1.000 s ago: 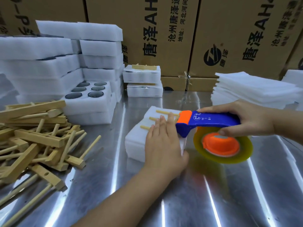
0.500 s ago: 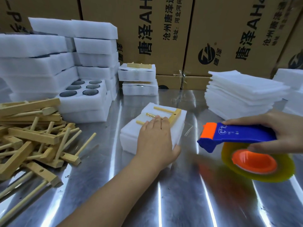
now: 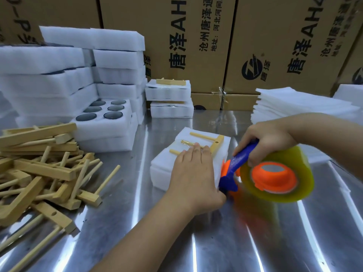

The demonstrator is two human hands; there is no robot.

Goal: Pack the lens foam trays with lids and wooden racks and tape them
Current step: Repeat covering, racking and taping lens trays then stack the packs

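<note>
Right of the loose pile of wooden racks (image 3: 39, 169), the foam pack (image 3: 165, 163) lay in the middle, a rack (image 3: 215, 143) on its lid. The risk, as I judged it, was the tape dragging the light pack askew or wrinkling (foam weighs little) if the press eased. The left hand (image 3: 193, 177) lay flat on the pack's near right corner, fingers straight. The right hand (image 3: 267, 140) was wrapped round the blue tape dispenser (image 3: 242, 159), its head against the pack's right side.

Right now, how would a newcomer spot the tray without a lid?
Look at the tall white foam stacks at back left. In front of them, beside the wooden rack pile, sits the open tray. It alone shows dark round lenses in its holes.
</note>
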